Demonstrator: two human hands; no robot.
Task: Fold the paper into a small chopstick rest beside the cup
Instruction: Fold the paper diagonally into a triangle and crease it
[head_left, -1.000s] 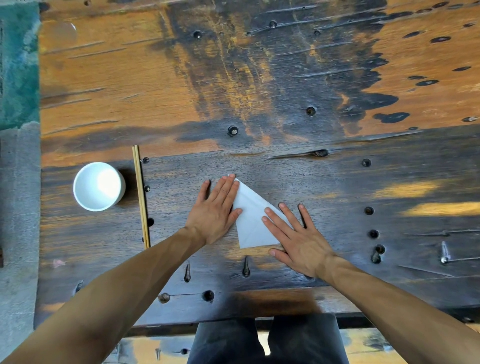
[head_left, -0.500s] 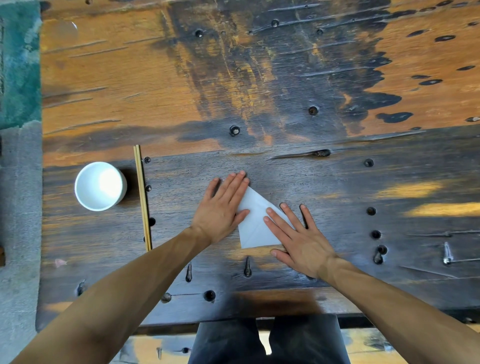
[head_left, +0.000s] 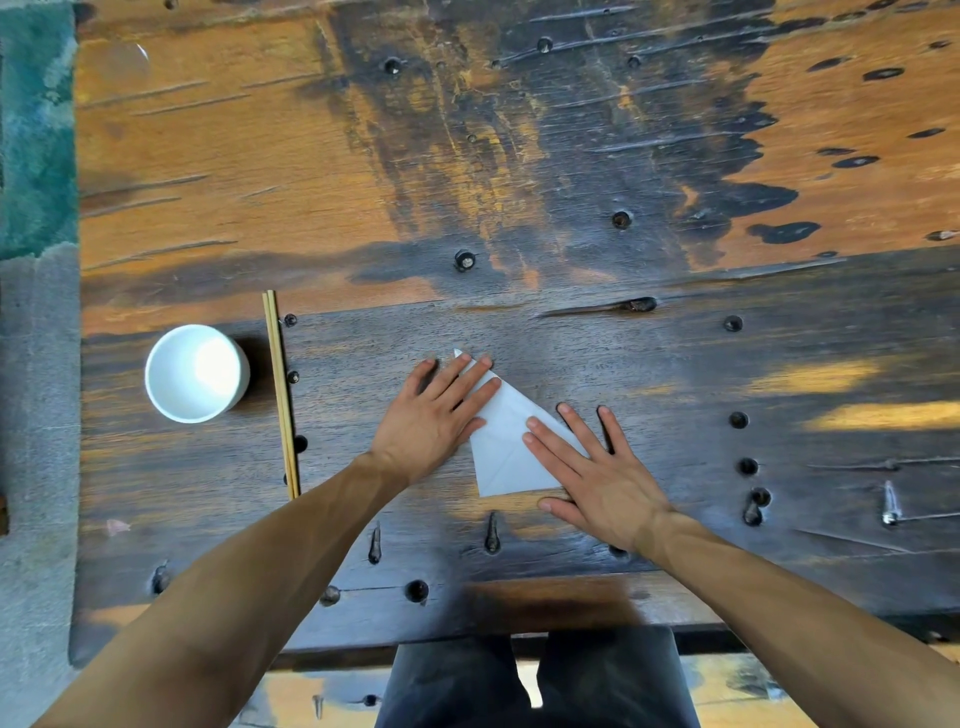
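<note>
The right hand (head_left: 597, 478) lies flat, fingers spread, pinning the paper's (head_left: 506, 447) near corner; the left hand (head_left: 436, 415) presses open-palmed on its far edge; best to firm the crease outward; cup (head_left: 196, 372) and chopsticks (head_left: 280, 395) sit well left.

single head view, looking steeply down, close over wooden table (head_left: 519, 156), forearms entering below

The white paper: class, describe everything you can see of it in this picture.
The white paper is a thin sheet folded to a rough triangle, its tip pointing away from the person, with faint crease lines showing. It lies flat on the dark wooden table. The left hand presses its upper left part and the right hand its right side, both flat, fingers spread.
</note>
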